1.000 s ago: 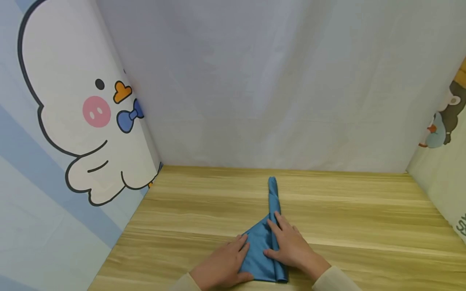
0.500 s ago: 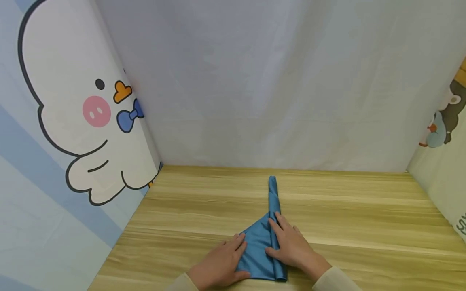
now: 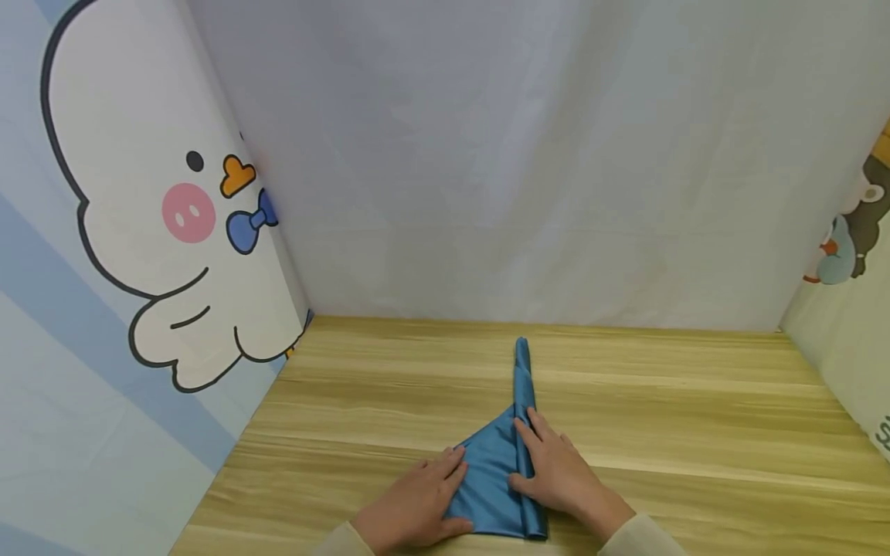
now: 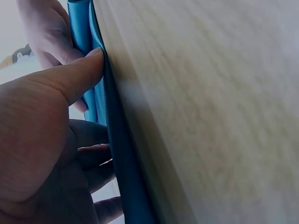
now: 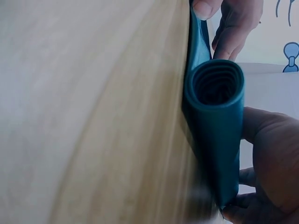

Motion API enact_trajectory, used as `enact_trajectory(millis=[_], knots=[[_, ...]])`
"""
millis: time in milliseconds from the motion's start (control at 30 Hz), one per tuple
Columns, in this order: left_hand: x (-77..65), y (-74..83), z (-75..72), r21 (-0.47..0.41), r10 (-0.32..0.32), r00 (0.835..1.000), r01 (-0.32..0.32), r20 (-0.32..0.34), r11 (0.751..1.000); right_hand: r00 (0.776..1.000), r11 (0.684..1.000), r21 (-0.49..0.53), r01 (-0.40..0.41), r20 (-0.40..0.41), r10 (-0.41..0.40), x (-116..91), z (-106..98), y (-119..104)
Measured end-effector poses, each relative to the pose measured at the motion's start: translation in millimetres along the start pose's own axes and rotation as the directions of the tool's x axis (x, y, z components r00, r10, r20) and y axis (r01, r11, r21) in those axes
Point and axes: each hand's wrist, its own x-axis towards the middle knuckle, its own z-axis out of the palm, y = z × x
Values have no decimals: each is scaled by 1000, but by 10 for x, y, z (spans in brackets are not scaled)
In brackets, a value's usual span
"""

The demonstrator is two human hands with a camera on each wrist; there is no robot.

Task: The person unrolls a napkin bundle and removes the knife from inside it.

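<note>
A shiny blue satin cloth (image 3: 490,483) lies on the wooden table, its left part a flat wedge. Its right side is wound into a long narrow roll (image 3: 523,378) pointing away from me. The roll's near end (image 5: 217,86) shows several spiral layers in the right wrist view. My left hand (image 3: 417,498) rests on the flat part's left edge with fingers extended, thumb (image 4: 81,74) at the near edge. My right hand (image 3: 559,475) lies over the roll, fingertips touching it and thumb on its left side. Its palm side is partly hidden.
The wood-grain table (image 3: 695,417) extends around the cloth. Behind it hangs a pale grey curtain (image 3: 521,170). A cartoon duck panel (image 3: 139,193) stands at the left, another printed panel (image 3: 841,324) at the right.
My left hand has slid slightly left, and the cloth's left edge has moved with it. My right hand has stayed almost still on the roll.
</note>
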Motion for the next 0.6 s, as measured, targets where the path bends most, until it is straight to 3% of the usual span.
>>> enact_trajectory(millis=[600], knots=[[-72, -134, 14, -47, 18, 1000, -19, -19, 999, 1000, 999, 47, -9, -13, 10, -22, -30, -44]])
